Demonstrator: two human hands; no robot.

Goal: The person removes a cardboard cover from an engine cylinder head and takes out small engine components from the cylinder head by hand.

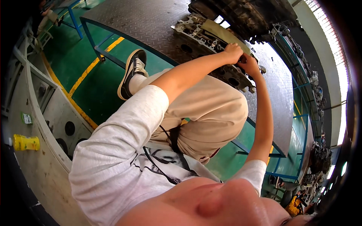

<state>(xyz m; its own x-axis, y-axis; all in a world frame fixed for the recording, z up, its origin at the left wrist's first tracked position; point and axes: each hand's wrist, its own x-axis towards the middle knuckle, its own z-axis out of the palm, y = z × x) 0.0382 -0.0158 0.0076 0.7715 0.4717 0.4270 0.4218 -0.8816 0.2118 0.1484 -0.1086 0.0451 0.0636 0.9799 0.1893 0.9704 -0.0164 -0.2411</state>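
An engine cylinder head (pixel 200 39), grey and dark with round openings, lies on a workbench topped with tread-patterned metal plate (pixel 139 22). A flat yellowish strip (pixel 222 32) rests along its upper side. My left hand (pixel 233 52) is over the cylinder head by the strip's end, its fingers curled closed. Right beside it, my right hand (pixel 249 64) has thumb and fingers bent together at the same spot. What either hand grips, if anything, is too small and covered to make out.
A larger dark engine block (pixel 241 17) stands just behind. My bent knee (pixel 230 101) is close to the bench edge. A yellow bottle (pixel 26 142) and a small green packet (pixel 26 118) are on the pale surface at left. More engine parts (pixel 313 79) line a rack at right.
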